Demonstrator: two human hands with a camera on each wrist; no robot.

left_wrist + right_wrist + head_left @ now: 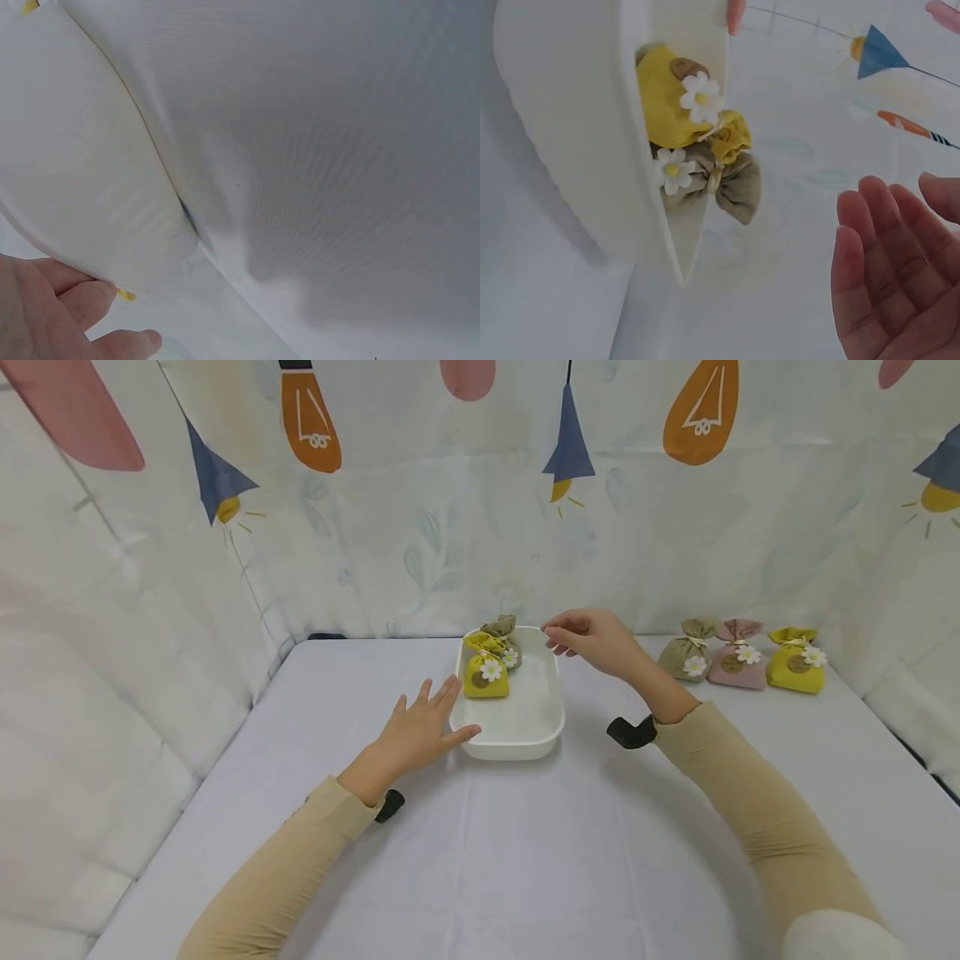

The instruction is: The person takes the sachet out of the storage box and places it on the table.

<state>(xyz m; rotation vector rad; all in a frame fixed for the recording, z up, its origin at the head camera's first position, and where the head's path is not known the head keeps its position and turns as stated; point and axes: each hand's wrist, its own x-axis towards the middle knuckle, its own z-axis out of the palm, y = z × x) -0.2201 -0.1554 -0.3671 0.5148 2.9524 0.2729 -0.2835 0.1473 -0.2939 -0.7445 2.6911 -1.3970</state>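
A white plastic basin (536, 702) sits on the table, its outer wall (82, 150) large in the left wrist view. Inside, at its left side, a yellow cloth pouch (498, 687) with a white daisy stands in front of an olive-brown pouch (501, 627). My left hand (416, 731) has its fingers spread straight along the basin's left rim, thumb over the front left corner. Beside the far right corner of the basin hovers my right hand (588, 639), fingers loosely bent. The right wrist view shows nothing in that palm (900, 300).
Along the back right of the table stand three more daisy pouches: an olive-brown one (678, 664), a pink one (731, 670) and a yellow one (787, 677). A printed curtain (480, 527) hangs right behind the table's back edge. White cloth covers the table (540, 852).
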